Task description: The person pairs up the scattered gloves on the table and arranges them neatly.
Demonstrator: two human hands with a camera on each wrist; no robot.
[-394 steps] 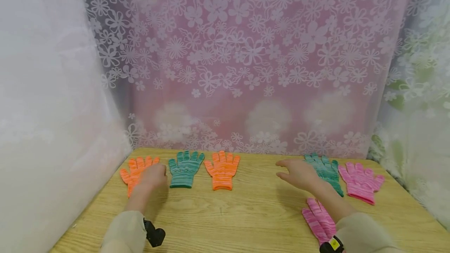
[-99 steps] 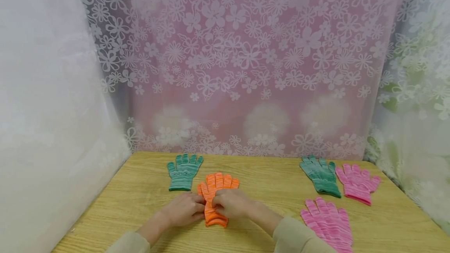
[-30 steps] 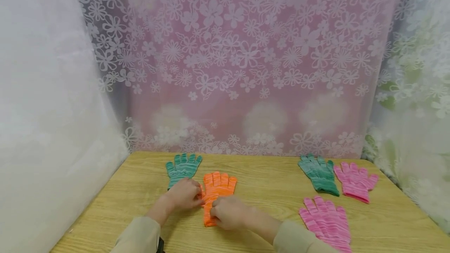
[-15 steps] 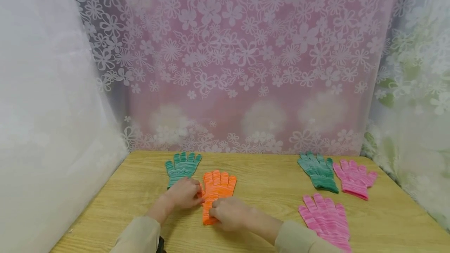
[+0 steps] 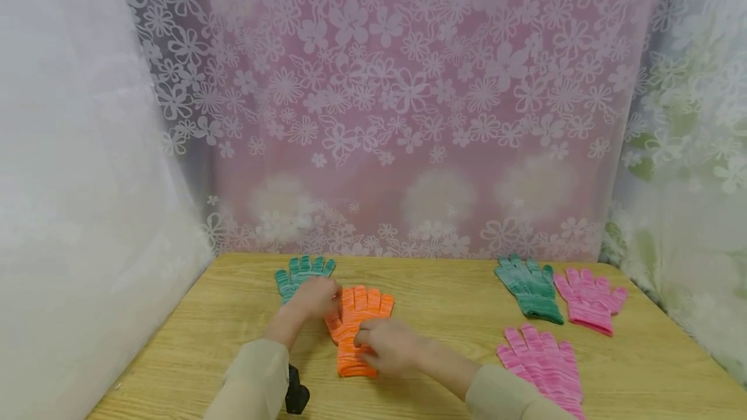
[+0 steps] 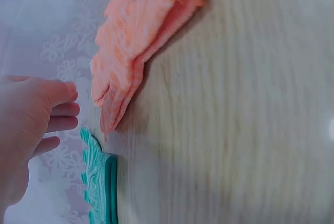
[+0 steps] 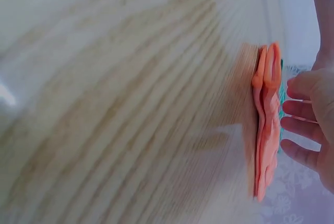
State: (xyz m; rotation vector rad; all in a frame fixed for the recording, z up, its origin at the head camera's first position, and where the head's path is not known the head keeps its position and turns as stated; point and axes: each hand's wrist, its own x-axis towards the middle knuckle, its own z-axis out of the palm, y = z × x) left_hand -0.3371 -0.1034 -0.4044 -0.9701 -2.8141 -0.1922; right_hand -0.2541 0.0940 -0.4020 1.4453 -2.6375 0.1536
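Two orange knit gloves [image 5: 357, 336] lie stacked on the wooden table, fingers pointing away from me; the doubled cuff layers show in the right wrist view [image 7: 266, 78]. My left hand [image 5: 318, 297] hovers at the stack's left side, fingers loosely bent and holding nothing; the left wrist view shows that hand [image 6: 26, 114] apart from the orange gloves [image 6: 130, 41]. Over the palm and cuff area is my right hand [image 5: 388, 345]. Its fingers [image 7: 302, 127] look extended beside the fabric, pinching nothing. Partly behind my left hand lies a green glove [image 5: 292, 284].
Another green glove [image 5: 531, 290] lies at the back right beside a pink glove [image 5: 592, 300]. A second pink glove [image 5: 545, 368] lies nearer the front right. A flowered curtain [image 5: 408, 115] hangs behind the table [image 5: 455, 316], with white sheeting [image 5: 87, 180] on the left.
The two orange gloves, apart at first, now lie stacked near the middle. In the last half second my left hand has let go of the thumb edge and risen away; my right hand has loosened.
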